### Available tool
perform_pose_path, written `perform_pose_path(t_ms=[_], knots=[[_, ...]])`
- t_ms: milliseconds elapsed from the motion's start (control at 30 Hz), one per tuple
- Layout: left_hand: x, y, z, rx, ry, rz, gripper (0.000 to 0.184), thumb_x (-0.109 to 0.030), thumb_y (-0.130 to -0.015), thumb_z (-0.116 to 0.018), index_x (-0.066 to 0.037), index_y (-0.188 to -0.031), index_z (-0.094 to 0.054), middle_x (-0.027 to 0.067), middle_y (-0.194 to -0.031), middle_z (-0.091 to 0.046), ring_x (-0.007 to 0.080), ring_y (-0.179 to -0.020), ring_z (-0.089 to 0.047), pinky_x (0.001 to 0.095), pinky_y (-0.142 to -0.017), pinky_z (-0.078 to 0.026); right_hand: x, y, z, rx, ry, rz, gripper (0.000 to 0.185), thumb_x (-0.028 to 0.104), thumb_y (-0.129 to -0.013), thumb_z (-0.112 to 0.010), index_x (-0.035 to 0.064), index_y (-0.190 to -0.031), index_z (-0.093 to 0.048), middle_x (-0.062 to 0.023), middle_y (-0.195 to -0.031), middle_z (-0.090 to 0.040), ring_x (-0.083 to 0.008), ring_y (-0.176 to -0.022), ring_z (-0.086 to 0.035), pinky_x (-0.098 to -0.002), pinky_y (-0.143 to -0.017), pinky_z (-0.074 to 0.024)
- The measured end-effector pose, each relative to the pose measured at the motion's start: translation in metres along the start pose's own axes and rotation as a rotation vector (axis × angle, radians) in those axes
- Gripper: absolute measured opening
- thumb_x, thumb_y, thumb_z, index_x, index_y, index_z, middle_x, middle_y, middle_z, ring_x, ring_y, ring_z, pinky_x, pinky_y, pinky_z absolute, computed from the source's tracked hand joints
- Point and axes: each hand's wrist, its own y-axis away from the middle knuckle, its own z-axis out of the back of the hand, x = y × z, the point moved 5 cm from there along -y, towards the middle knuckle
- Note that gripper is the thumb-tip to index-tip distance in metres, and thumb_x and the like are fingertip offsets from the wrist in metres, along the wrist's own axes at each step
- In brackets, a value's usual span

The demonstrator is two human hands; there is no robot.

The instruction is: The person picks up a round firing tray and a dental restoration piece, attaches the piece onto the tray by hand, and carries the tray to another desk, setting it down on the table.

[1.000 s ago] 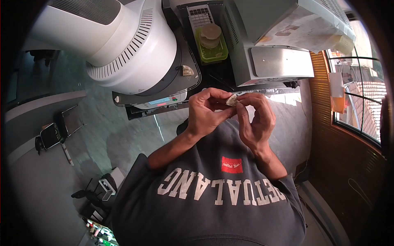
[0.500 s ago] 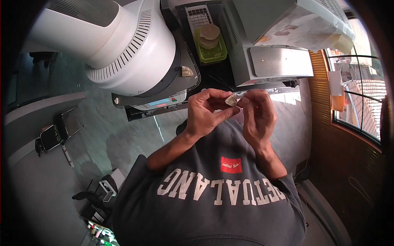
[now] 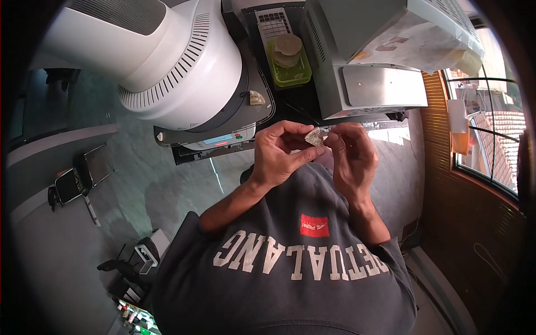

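A small beige wedge-shaped piece with a fine dotted pattern (image 3: 314,137) is pinched between the thumb and fingers of my left hand (image 3: 277,155). Just to its right is my right hand (image 3: 354,156), its thumb and fingertips pressed together close to the piece's edge; whatever they hold is too small to name. A similar patterned wedge (image 3: 256,98) lies beside the round base of the white machine (image 3: 184,72). Beyond my hands, a green tray (image 3: 301,76) holds round beige pieces (image 3: 287,49) in a stack.
A white keyboard-like grid (image 3: 273,21) lies behind the tray. At the right stands a grey metal machine (image 3: 379,86), with a window (image 3: 486,111) beyond it. The white machine's lit display panel (image 3: 218,139) is left of my hands. A chair (image 3: 70,185) stands far left.
My right hand has drawn slightly right, its fingers closing together beside the wedge. More of the wedge shows in my left hand, which has barely moved.
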Motion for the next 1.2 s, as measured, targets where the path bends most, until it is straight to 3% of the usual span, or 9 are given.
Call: perform_pose_path(t_ms=[100,200,367,667,1000,1200], knots=[[-0.002,0.0,0.003,0.003,-0.025,0.011,0.035,0.008,-0.084,-0.08,0.005,-0.116,-0.064,0.0149,-0.107,-0.074,0.0206,-0.098,-0.075,0.0322,-0.089,-0.064,-0.002,-0.001,0.002,0.005,0.012,-0.018,0.008,-0.005,-0.094,-0.068,-0.0024,-0.102,-0.067,-0.0076,-0.095,-0.066,-0.012,-0.082,-0.067,-0.0245,-0.069,-0.0525],[-0.007,-0.001,0.002,-0.052,-0.025,0.062,0.037,0.007,-0.081,-0.084,0.002,-0.113,-0.066,0.0107,-0.1,-0.073,0.0141,-0.092,-0.073,0.0292,-0.083,-0.064,-0.001,-0.002,0.003,0.015,0.043,-0.023,0.008,-0.004,-0.095,-0.068,-0.0025,-0.102,-0.067,-0.007,-0.095,-0.066,-0.011,-0.082,-0.065,-0.0243,-0.071,-0.0523],[-0.008,-0.001,0.004,-0.037,-0.026,0.054,0.037,0.006,-0.081,-0.083,0.002,-0.113,-0.066,0.0109,-0.1,-0.073,0.0149,-0.093,-0.073,0.0295,-0.083,-0.064,0.0,-0.001,0.001,0.028,-0.036,-0.044,0.009,-0.004,-0.093,-0.07,-0.0034,-0.102,-0.067,-0.0065,-0.094,-0.067,-0.011,-0.082,-0.064,-0.0249,-0.072,-0.0527],[-0.001,0.001,0.009,-0.027,-0.086,0.016,0.035,0.008,-0.083,-0.08,0.006,-0.114,-0.065,0.0147,-0.107,-0.073,0.0205,-0.098,-0.075,0.0316,-0.088,-0.064,0.01,0.0,0.001,0.086,-0.001,-0.076,0.013,-0.003,-0.089,-0.076,-0.0046,-0.1,-0.068,-0.0105,-0.093,-0.074,-0.0165,-0.085,-0.075,-0.0271,-0.076,-0.061],[-0.001,0.003,0.008,-0.024,-0.084,-0.029,0.034,0.01,-0.081,-0.081,0.006,-0.112,-0.067,0.0157,-0.106,-0.073,0.0226,-0.099,-0.075,0.0322,-0.088,-0.064,0.015,0.001,0.004,0.126,0.02,-0.111,0.014,-0.006,-0.085,-0.076,-0.0044,-0.096,-0.069,-0.0107,-0.09,-0.076,-0.0179,-0.084,-0.076,-0.0286,-0.078,-0.0616],[0.001,0.006,0.008,-0.034,-0.128,-0.023,0.035,0.012,-0.078,-0.082,0.004,-0.11,-0.069,0.0121,-0.106,-0.072,0.0186,-0.098,-0.074,0.0311,-0.09,-0.063,0.02,0.0,0.005,0.121,0.117,-0.155,0.015,-0.002,-0.079,-0.078,-0.0028,-0.091,-0.07,-0.0095,-0.084,-0.076,-0.0178,-0.079,-0.077,-0.0284,-0.076,-0.0617]])
